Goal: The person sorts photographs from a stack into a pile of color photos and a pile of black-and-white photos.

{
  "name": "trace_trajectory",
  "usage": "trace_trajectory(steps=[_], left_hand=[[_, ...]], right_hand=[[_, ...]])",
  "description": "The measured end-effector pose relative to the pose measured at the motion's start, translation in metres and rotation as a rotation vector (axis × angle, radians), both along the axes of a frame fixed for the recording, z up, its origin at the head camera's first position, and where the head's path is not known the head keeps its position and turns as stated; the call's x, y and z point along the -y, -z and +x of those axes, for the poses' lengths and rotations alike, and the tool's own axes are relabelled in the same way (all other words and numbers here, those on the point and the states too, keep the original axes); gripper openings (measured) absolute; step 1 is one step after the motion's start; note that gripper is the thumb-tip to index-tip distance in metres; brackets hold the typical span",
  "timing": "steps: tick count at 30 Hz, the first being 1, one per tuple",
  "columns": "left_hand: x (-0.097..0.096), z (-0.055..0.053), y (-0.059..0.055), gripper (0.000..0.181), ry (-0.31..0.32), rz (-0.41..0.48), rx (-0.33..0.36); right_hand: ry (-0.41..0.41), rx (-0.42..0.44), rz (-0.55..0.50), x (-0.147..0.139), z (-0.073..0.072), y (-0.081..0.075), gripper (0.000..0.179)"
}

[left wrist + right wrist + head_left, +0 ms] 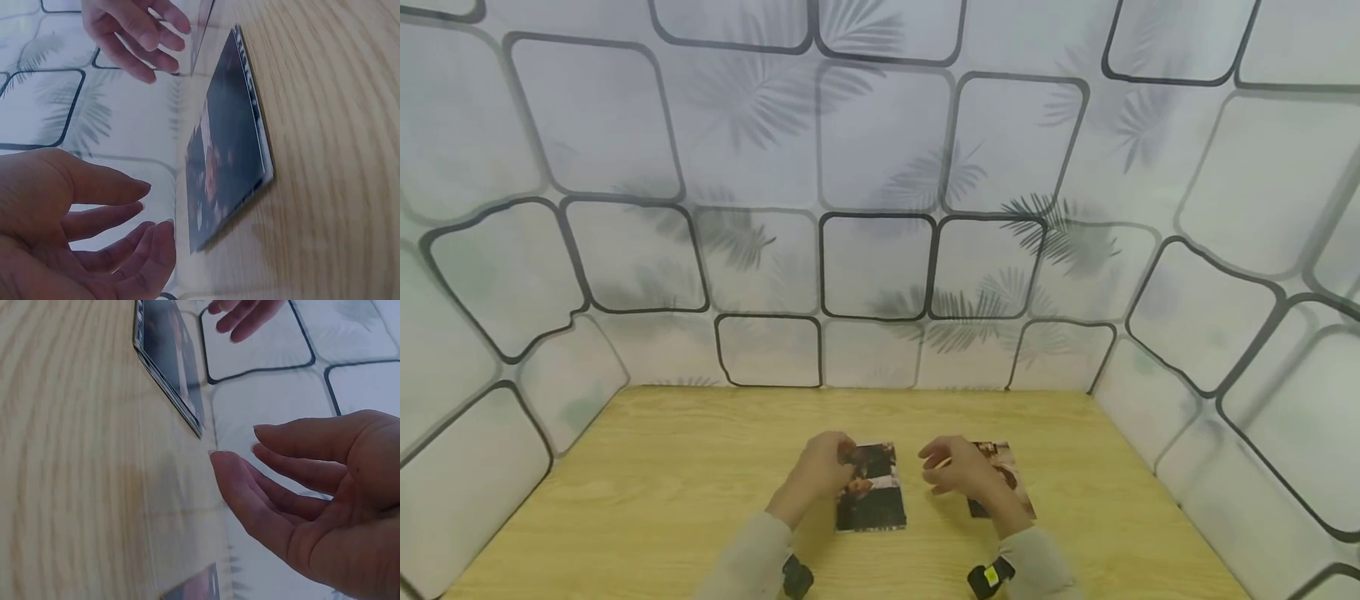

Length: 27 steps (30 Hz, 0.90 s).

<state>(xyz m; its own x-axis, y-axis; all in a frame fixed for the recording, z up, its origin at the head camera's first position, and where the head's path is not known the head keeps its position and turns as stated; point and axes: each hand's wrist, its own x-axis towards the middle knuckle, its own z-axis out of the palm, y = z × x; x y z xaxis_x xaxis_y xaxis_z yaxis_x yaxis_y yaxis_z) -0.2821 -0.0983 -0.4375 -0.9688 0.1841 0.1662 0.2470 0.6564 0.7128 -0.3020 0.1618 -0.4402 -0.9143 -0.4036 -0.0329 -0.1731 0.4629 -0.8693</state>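
A pile of picture cards (872,500) lay flat about midway between the left and right edges of the desk (700,467), its layered edge showing in the right wrist view. A second picture card (1010,475) lay apart from it toward the desk's right edge, partly hidden under the right hand and forearm; whether it was one card or several could not be told. The left hand (822,467) hung just beside the pile's far left corner, its fingers loosely bent, with nothing between them and the thumb. The right hand (962,467) hovered over the left side of the second card, fingertips pointing across the gap toward the pile, likewise loosely curved and holding nothing. Along the desk's far edge rose a patterned backdrop (880,267). As far as could be judged, the pile was already set down, its edges roughly even in the wrist views, and both lots lay flat, neither gripped. What seemed unfinished was any joining of the two, since they were separate; whether more sorting or straightening remained could not be told.
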Motion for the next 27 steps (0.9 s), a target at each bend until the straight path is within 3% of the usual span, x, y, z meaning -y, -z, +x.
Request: trace_trajectory(steps=[8,17,27], left_hand=[[0.014,0.002,0.006,0.037,-0.046,0.007,0.041],[0.018,-0.003,0.011,0.037,-0.081,0.005,0.099],[0.021,-0.001,0.016,0.041,-0.09,0.058,0.129]], right_hand=[[0.002,-0.004,-0.021,0.028,-0.005,0.008,0.032],[0.1,-0.075,0.063,0.044,-0.014,0.016,0.025],[0.086,-0.063,0.054,0.054,-0.011,0.014,0.024]])
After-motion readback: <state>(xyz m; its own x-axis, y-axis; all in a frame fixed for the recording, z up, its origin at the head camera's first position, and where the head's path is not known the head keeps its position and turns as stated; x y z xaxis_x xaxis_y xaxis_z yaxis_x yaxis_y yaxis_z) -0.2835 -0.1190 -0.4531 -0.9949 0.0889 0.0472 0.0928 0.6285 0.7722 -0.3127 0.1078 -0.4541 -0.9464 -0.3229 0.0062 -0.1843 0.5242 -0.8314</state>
